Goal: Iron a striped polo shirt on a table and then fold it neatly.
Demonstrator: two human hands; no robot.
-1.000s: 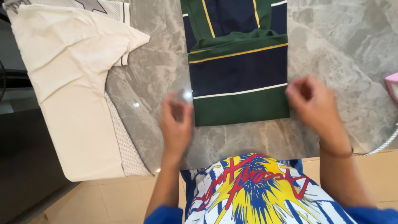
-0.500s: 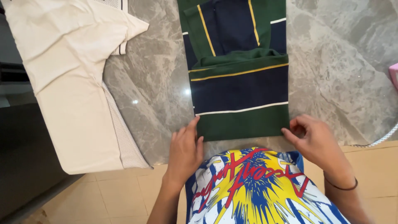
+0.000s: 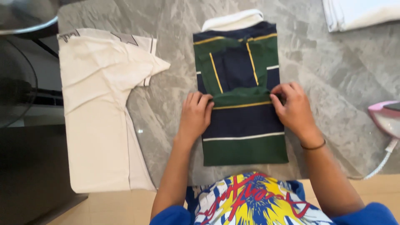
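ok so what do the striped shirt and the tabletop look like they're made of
Striped polo shirt: soft matte knit, probably cotton; it folds and creases limply, with a white ribbed-looking collar. Tabletop: polished grey marble or marble-look stone; veined pattern, glossy light reflections.

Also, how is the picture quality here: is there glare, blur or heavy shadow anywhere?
Head view: soft, even light and only faint shadows under the left hand and right hand; a small bright glint on the polished table; the striped shirt is sharp; the glass top at the left mirrors the room darkly; the edges bend slightly, as with a wide lens.
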